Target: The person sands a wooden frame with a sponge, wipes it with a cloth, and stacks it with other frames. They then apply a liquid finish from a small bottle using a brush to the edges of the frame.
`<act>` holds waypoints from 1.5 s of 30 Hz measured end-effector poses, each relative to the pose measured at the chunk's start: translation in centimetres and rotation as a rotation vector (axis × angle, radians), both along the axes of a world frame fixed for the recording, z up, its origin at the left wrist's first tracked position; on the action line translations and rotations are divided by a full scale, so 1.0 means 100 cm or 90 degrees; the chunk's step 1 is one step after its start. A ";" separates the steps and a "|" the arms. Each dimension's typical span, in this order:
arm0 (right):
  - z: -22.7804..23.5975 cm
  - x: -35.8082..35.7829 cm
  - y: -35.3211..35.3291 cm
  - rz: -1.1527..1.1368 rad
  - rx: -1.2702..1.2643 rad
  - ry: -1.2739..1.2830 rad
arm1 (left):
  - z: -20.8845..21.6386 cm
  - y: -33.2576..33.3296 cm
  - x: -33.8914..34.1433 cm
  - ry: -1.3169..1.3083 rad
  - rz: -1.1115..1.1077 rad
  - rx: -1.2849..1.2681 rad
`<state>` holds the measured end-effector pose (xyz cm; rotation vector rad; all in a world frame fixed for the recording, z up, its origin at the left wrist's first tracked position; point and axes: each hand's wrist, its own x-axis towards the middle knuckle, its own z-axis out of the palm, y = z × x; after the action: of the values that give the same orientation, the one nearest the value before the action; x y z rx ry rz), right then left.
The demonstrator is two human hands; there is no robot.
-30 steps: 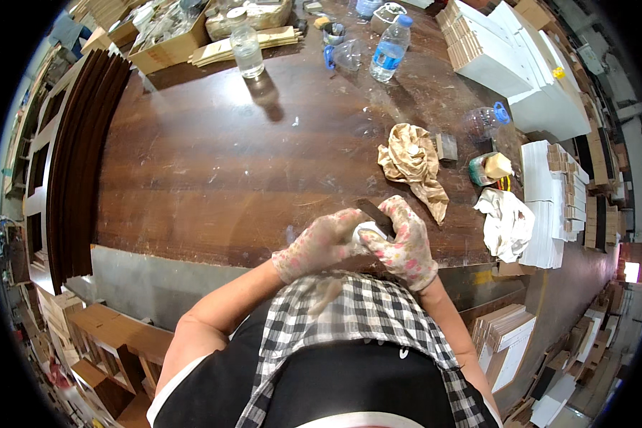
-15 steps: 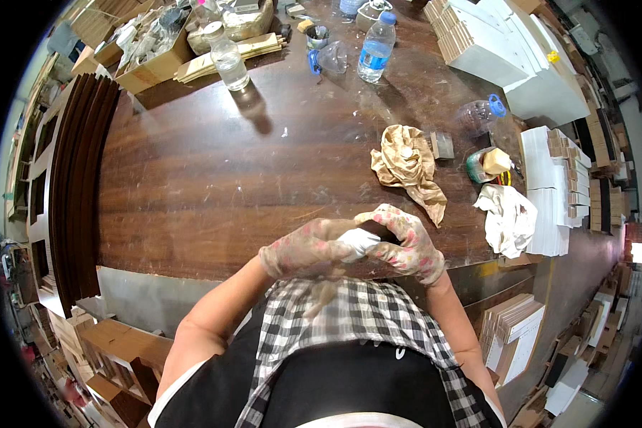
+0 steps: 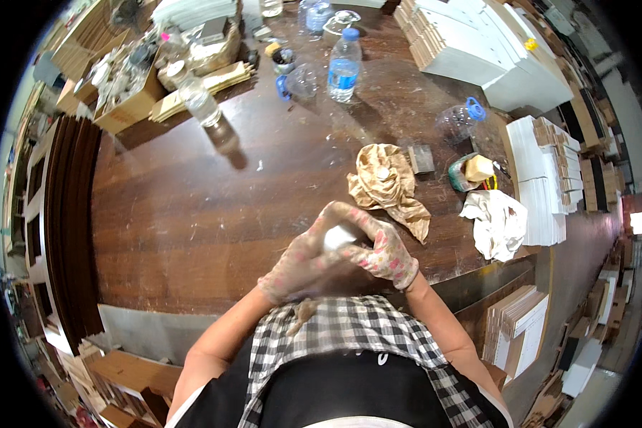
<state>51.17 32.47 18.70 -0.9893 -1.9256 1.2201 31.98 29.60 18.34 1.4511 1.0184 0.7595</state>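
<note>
Both my hands wear pale work gloves with a pink flower print and meet just above the near part of the brown table (image 3: 171,214). A small white wad (image 3: 340,237), perhaps cloth, lies between them, partly covered by the fingers. My left hand (image 3: 296,260) closes on it and is smeared by motion. On the other side, my right hand (image 3: 385,253) curls its fingers and thumb round a dark area; whether that is a dark piece or the tabletop behind cannot be made out. Crumpled brown paper (image 3: 384,178) lies just beyond the hands, beside a small grey block (image 3: 421,159).
A white cloth (image 3: 496,221) and a jar with a yellow sponge (image 3: 480,168) sit to the right. Farther back stand a water bottle (image 3: 344,68), a clear bottle (image 3: 200,103) and a filled cardboard box (image 3: 132,100). White panels (image 3: 464,53) are stacked far right; dark frames (image 3: 71,228) stand left.
My hands have drawn closer together and shifted a little left, with the left fingers now higher round the white wad. The whole view has tilted slightly.
</note>
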 end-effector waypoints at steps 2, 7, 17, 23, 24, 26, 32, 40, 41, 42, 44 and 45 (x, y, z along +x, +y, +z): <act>-0.002 0.011 0.010 0.094 0.020 -0.011 | -0.015 0.001 -0.010 -0.082 -0.031 -0.075; 0.000 0.007 0.010 -0.005 -0.050 -0.100 | -0.026 -0.001 0.004 0.058 0.010 0.081; 0.003 0.022 0.019 0.113 0.018 -0.033 | -0.021 0.010 -0.004 -0.080 -0.068 -0.066; -0.008 0.007 0.006 -0.116 -0.072 -0.099 | -0.018 0.002 0.021 0.209 0.073 0.047; -0.002 0.008 0.006 -0.094 -0.109 -0.083 | -0.009 0.003 0.020 0.206 0.062 -0.015; 0.006 0.015 0.011 0.016 -0.142 0.042 | -0.024 0.010 0.013 0.091 0.045 0.104; 0.015 0.024 0.021 0.164 -0.249 0.079 | -0.033 0.012 0.001 -0.007 -0.057 0.096; -0.005 -0.004 0.005 -0.148 -0.034 -0.094 | -0.030 0.006 0.016 0.155 0.119 0.178; -0.004 -0.001 0.009 -0.081 -0.081 0.012 | -0.039 0.014 0.012 0.111 0.096 0.221; -0.001 0.004 0.013 -0.022 -0.130 0.115 | -0.042 0.018 0.011 0.072 0.063 0.216; 0.019 0.014 0.021 0.104 -0.261 0.150 | -0.038 0.019 0.004 0.018 0.003 0.159; 0.015 0.017 0.020 0.080 -0.182 0.083 | -0.035 0.019 0.005 -0.011 -0.011 0.107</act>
<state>52.85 34.49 20.25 -0.9128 -1.7662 1.6255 32.49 31.47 14.85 1.5931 0.9456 0.8596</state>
